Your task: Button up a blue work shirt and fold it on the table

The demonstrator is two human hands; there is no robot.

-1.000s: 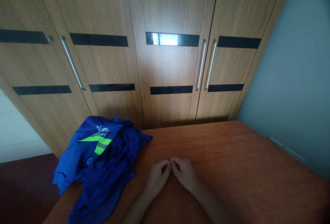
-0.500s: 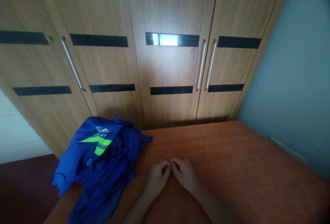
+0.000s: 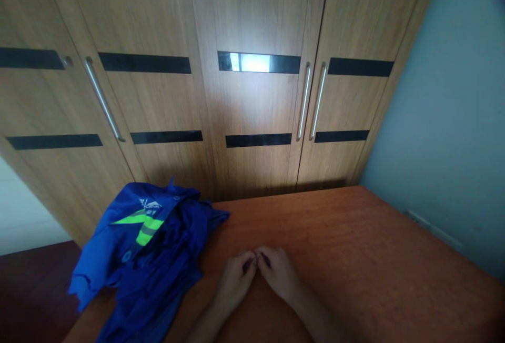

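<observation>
Seemingly idle, the left hand [image 3: 235, 280] and right hand [image 3: 279, 273] meet, fingers curled narrow, near the garment [image 3: 158, 269] on the table [image 3: 355, 248]; whether they pinch anything I cannot tell, and any grasp would need them parted.

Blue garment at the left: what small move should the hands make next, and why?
I'd probably part the hands and ease the left hand toward the blue garment: it lies crumpled on that side, nearer that hand than the right hand, and neither touches it. Their fingertips meet over the table, with nothing visibly held.
</observation>
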